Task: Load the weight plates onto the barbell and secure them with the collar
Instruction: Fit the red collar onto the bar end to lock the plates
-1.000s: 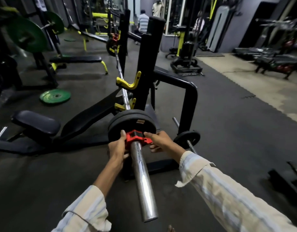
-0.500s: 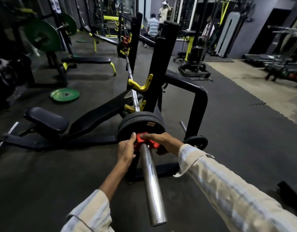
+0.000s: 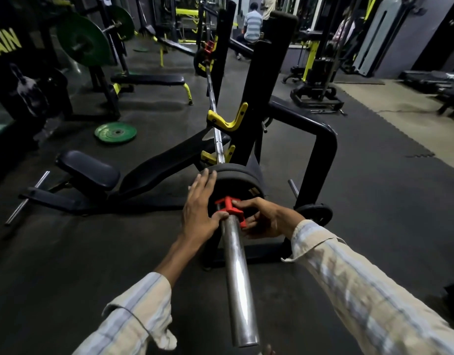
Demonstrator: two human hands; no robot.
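The chrome barbell sleeve (image 3: pixel 237 272) runs from the bottom centre up to black weight plates (image 3: pixel 237 181) stacked on the bar, which rests in yellow hooks (image 3: pixel 227 121) of the black rack. A red collar (image 3: pixel 229 207) sits on the sleeve against the outer plate. My right hand (image 3: pixel 268 219) grips the collar from the right. My left hand (image 3: pixel 199 206) lies flat with fingers spread on the left face of the plates, its thumb touching the sleeve by the collar.
A black incline bench (image 3: pixel 154 170) stands to the left. A green plate (image 3: pixel 115 133) lies on the floor beyond it. A small black plate (image 3: pixel 317 213) hangs on the rack's storage peg at right. People stand far back near other machines.
My left hand has left the collar and spread flat against the plates. My right hand stays on the collar. The camera has come closer.
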